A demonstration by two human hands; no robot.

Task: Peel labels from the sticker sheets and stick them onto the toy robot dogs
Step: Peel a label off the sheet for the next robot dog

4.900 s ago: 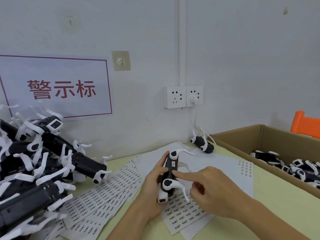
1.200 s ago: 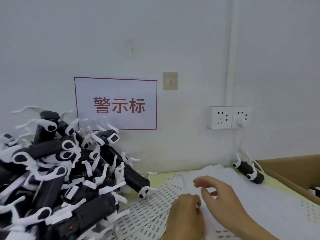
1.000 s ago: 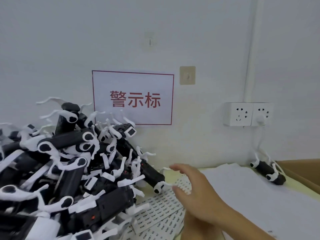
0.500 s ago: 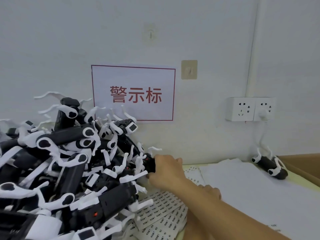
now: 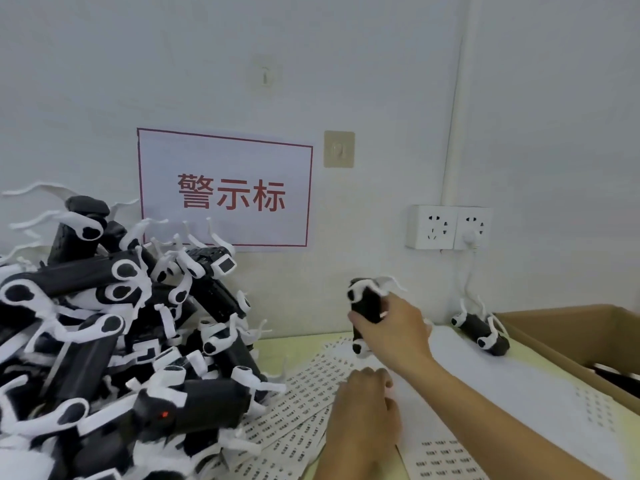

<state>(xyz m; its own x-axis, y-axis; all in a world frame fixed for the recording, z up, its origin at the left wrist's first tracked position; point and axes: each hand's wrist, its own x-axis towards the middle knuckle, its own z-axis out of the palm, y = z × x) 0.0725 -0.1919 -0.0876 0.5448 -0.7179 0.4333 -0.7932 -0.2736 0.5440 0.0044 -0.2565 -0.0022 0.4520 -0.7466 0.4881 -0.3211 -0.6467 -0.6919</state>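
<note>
Nearest, the left hand (image 5: pixel 363 407) rests with fingers loosely curled on the sticker sheets (image 5: pixel 304 396) spread over the tabletop (image 5: pixel 304 337), apparently holding nothing. Beyond it, the right hand (image 5: pixel 391 330) grips one toy robot dog (image 5: pixel 363 306) upright above the sheets; no label can be made out on it. To the left, a large pile of dogs (image 5: pixel 104 334) awaits. Farther right, a single dog (image 5: pixel 481 330) lies beside a cardboard box (image 5: pixel 568 337). Judged thus, most labelling remains.
</note>
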